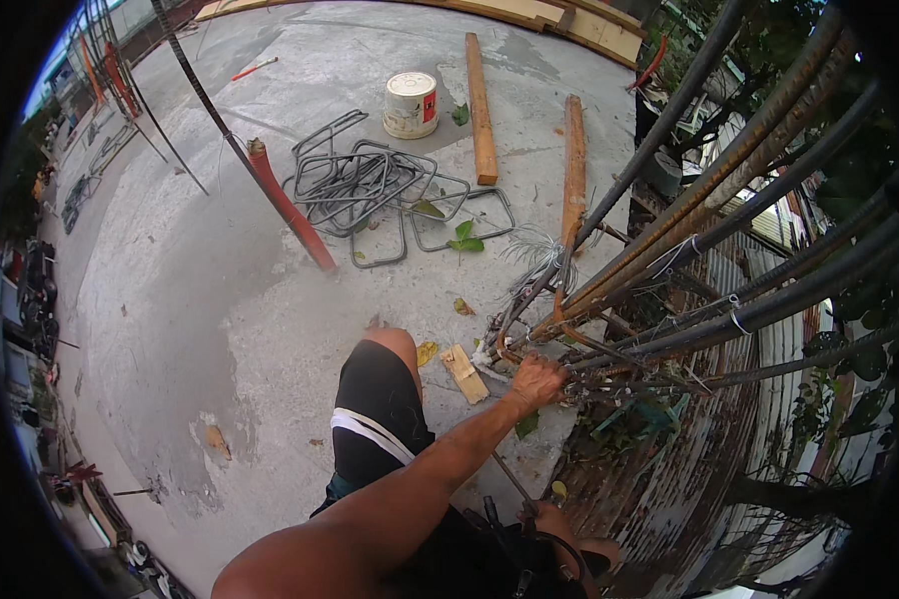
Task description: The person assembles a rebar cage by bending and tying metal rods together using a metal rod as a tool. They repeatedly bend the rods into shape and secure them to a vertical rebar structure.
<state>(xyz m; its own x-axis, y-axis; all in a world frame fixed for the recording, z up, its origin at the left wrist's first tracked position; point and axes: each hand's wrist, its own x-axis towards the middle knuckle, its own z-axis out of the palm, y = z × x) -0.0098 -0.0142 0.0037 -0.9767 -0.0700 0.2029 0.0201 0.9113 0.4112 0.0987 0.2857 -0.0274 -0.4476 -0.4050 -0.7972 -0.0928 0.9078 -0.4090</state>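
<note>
My left hand reaches across to the foot of a cluster of upright steel rebars at the slab's right edge. Its fingers are curled closed there, and what they grip is hidden. Low in the picture, close to my body, my right hand is closed on a thin metal rod, which slants up toward the left hand's forearm. A bundle of loose tie wire hangs on the rebars just beyond the left hand. A short wood scrap lies on the concrete left of that hand.
Bent steel stirrups lie piled ahead, near a white bucket. Two timber pieces rest on the concrete slab. A rebar in an orange sleeve stands at left. Beyond the right edge are corrugated sheets and foliage.
</note>
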